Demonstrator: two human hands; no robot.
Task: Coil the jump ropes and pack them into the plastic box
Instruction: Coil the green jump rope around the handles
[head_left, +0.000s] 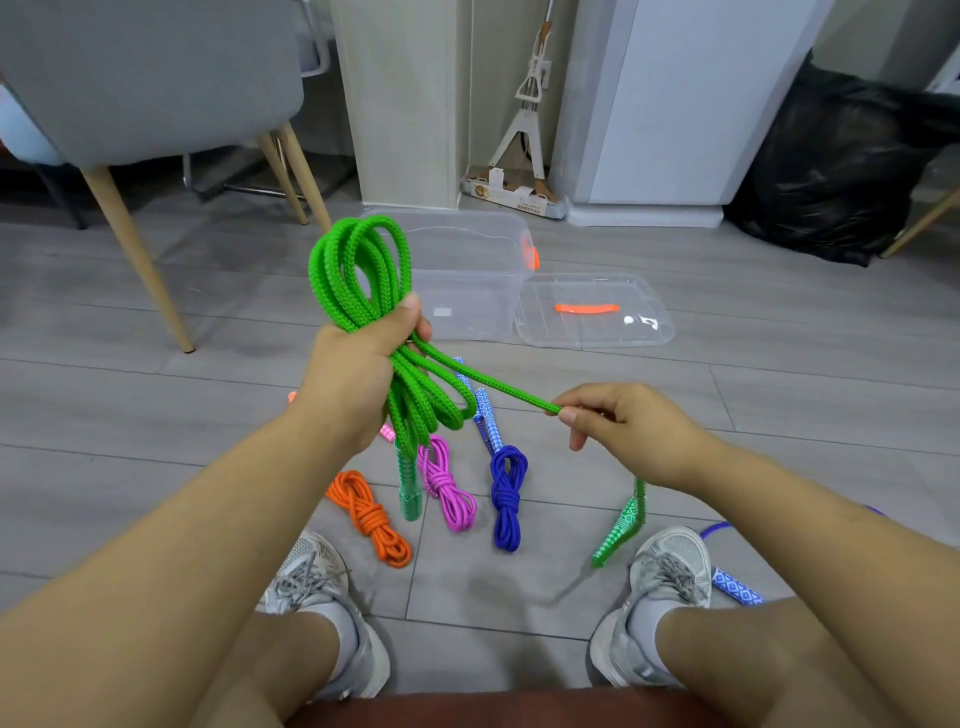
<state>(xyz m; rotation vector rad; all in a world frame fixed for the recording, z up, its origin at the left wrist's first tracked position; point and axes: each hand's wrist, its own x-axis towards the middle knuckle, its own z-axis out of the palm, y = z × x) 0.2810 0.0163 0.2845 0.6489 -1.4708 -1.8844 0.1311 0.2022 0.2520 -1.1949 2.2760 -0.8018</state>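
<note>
My left hand (358, 374) grips a green jump rope (358, 270) gathered into several loops above and below the fist. One green patterned handle (408, 483) hangs below that hand. My right hand (623, 426) pinches the rope's free strand, and the other green handle (621, 527) dangles beneath it. On the floor lie coiled orange (371, 517), pink (447, 491) and blue (506, 496) ropes. The clear plastic box (467, 280) stands open behind them with nothing visible inside.
The box's clear lid (592, 312) with an orange handle lies right of the box. A blue rope and handle (735, 584) lie by my right shoe. A grey chair (156, 104) stands at left, a black bag (841, 171) at back right.
</note>
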